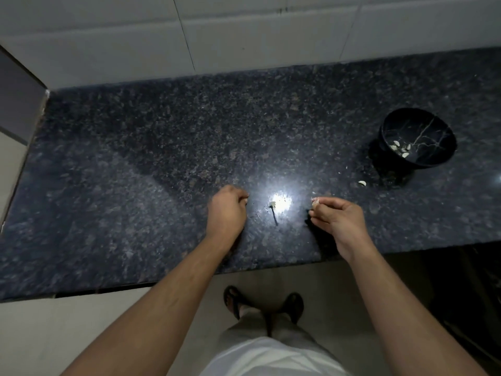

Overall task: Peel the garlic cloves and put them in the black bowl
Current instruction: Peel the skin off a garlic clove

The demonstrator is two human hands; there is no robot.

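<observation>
Head view over a dark granite counter [135, 158]: nearest the camera, two bare forearms reach in from the counter's front edge. The right hand [336, 215] pinches a pale garlic clove [315, 203] at its fingertips, fingers curled around it; the clove is too small and blurred to tell its long axis or which way it points. The left hand [227, 210] sits knuckles-up with fingers curled under; whether it holds a scrap of skin cannot be told. Between the hands, in the glare of a reflected light, lies a small white bit with a thin dark stem [273, 210], apart from both hands. Farther out and to the right, a loose clove [362, 183] rests on the granite just short of the black bowl [442, 147], its curved length running roughly left to right. The bowl stands well apart from the hands, up and to the right of the right hand, which is clearly the nearer of the two; several pale cloves [401, 149] already lie inside. Judged from this, a drop into the bowl would fall to the right hand, reaching away and rightward
</observation>
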